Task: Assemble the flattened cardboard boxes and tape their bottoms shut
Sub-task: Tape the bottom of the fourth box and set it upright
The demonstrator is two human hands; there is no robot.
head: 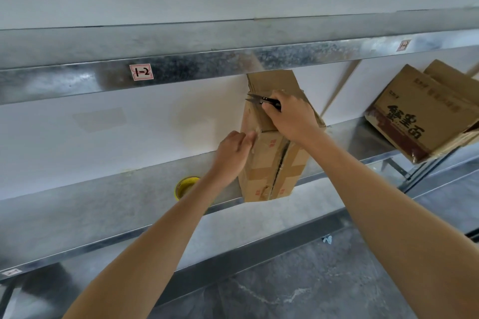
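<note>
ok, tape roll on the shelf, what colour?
Yellow tape roll, head view only.

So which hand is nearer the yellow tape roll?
Left. The left hand is just up-right of the yellow tape roll, pinching the box; the right hand grips snips higher up, farther away.

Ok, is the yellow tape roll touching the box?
Apart. The head view shows a strip of bare shelf between the yellow tape roll and the box, though the left arm hides part of the roll.
</note>
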